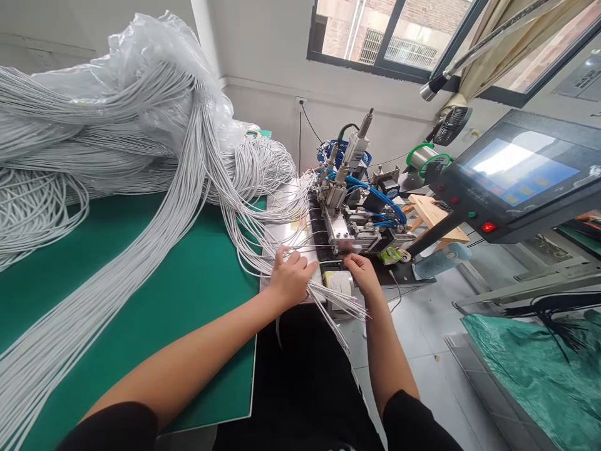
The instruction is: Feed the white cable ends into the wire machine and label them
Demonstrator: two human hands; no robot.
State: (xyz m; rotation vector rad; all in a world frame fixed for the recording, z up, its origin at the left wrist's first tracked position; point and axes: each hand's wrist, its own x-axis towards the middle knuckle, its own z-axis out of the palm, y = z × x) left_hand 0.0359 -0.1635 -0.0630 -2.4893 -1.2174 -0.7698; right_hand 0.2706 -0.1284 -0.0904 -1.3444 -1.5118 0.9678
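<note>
My left hand (292, 277) is closed around grey-white cables at the table's right edge. From beneath it a bunch of cable ends (345, 302) sticks out to the right. One cable (331, 262) stretches from its fingers across to my right hand (359, 270), which pinches that cable near its tip. Those right fingertips are just below the metal head (339, 228) of a benchtop machine with blue air hoses (392, 207). The cable's very end is hidden by the fingers. Below the cable, between the hands, is a white cylindrical container (339, 283).
Large cable bundles (141, 244) drape over the green table (206, 344), with plastic wrap (154, 56) on the pile behind. At right a tilted touchscreen (521, 169) stands on a post beside a green-rimmed wire spool (424, 158). Green sheeting (539, 382) lies lower right.
</note>
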